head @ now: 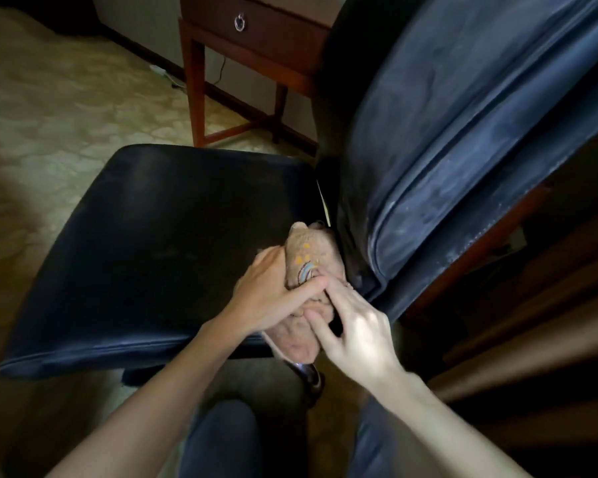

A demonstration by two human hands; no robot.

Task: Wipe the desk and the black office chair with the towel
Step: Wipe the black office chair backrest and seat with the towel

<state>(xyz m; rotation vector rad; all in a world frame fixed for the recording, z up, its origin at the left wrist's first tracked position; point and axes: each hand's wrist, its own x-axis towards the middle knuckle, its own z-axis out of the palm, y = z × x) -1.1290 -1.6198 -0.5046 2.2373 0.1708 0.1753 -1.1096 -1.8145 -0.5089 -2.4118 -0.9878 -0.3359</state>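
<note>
I'm seeing both hands working on 1 tan towel (306,251) with a small rainbow stitched on it. The towel is sitting bunched on the rear right corner of the black office chair (159,257), touching the seat and pushing into the gap where the seat is meeting the backrest (463,139). Its lower end is hanging over the seat's near edge.

The left hand (273,294) is gripping the towel from the left, fingers (308,285) curling round the bunch with the thumb lying across the rainbow. The right hand (358,336) is coming in from the right, its fingers (339,296) pinching a fold between index and thumb, and the 2 hands are touching at the fingertips. The other right fingers are bending loosely.

The backrest is showing pale dusty streaks along its piping. Behind the chair, a dark wooden side table (273,46) with 1 drawer and a ring pull (239,22) is standing on patterned beige carpet (56,108), with a cable (175,82) running along the wall base. Brown wooden furniture (532,305) is filling the right edge; I cannot tell whether it is the worktop. Legs in dark trousers (221,443) are showing at the bottom.
</note>
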